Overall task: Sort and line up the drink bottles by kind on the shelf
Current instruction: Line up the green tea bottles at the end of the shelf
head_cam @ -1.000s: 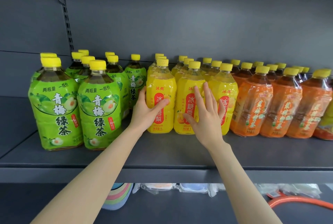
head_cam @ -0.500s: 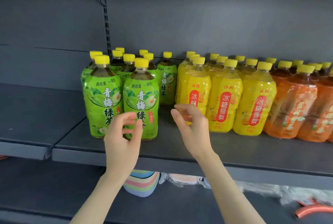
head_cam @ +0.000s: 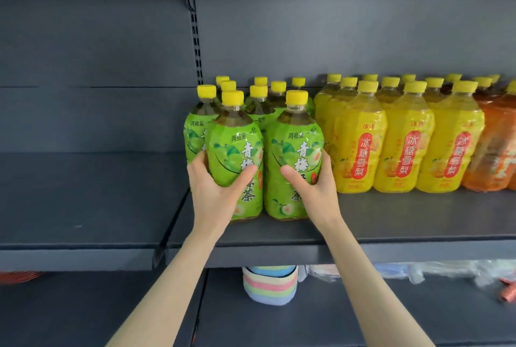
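Observation:
Two green tea bottles with yellow caps stand at the front of the dark shelf. My left hand grips the left front green bottle, thumb across its label. My right hand grips the right front green bottle the same way. Several more green bottles stand behind them. To the right stands a row of yellow pear-drink bottles, then orange bottles at the frame's right edge.
The neighbouring shelf section lies to the left, split off by a bracket. On the lower shelf I see a striped pastel item, plastic-wrapped goods and an orange thing at the right.
Both hands left the yellow bottles, moved left and now hold the two front green bottles. The view has shifted left and closer.

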`<state>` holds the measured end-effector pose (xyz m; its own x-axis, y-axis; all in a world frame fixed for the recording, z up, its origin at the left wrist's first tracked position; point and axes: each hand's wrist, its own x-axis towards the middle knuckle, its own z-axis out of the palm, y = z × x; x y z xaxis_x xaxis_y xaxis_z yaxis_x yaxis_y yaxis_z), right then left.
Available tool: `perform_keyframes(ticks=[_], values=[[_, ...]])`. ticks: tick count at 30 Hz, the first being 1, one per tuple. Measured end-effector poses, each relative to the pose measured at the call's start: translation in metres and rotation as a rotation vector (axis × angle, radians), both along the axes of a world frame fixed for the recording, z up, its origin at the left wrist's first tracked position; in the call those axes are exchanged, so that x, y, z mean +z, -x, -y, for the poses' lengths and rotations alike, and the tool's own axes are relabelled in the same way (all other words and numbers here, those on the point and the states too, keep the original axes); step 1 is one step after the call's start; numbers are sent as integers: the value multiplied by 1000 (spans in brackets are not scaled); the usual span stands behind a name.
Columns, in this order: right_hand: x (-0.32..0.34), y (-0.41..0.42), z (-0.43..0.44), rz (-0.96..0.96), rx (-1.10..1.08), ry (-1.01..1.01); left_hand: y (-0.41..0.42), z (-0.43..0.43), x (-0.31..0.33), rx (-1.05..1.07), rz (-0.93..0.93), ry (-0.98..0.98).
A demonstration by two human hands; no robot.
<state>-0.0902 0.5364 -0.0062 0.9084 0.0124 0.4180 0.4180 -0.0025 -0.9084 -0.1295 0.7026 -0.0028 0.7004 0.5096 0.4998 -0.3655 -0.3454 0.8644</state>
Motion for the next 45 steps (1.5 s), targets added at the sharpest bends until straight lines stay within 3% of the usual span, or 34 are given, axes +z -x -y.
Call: perform_keyframes(ticks=[13, 23, 25, 28, 31, 35, 41, 45], values=[[2, 7, -7, 97, -216, -15, -7, -17, -5, -4, 73, -3], [2, 7, -3, 134, -177, 25, -9, -24, -11, 89, 83, -89], [1, 6, 0, 141, -144, 9, -5, -17, -12, 206, 76, -165], [1, 6, 5, 117, -36, -39, 7, 5, -15, 397, 234, -259], [2, 11, 7, 73, 90, -80, 14, 32, -21, 197, 352, -255], [1, 16, 8, -9, 290, -79, 14, 61, -20, 46, 263, -123], [-3, 15, -4, -14, 427, -5, 13, 65, -14, 241, 211, -194], [-7, 7, -14, -131, 467, 113, 11, 58, -12, 329, 177, -241]])
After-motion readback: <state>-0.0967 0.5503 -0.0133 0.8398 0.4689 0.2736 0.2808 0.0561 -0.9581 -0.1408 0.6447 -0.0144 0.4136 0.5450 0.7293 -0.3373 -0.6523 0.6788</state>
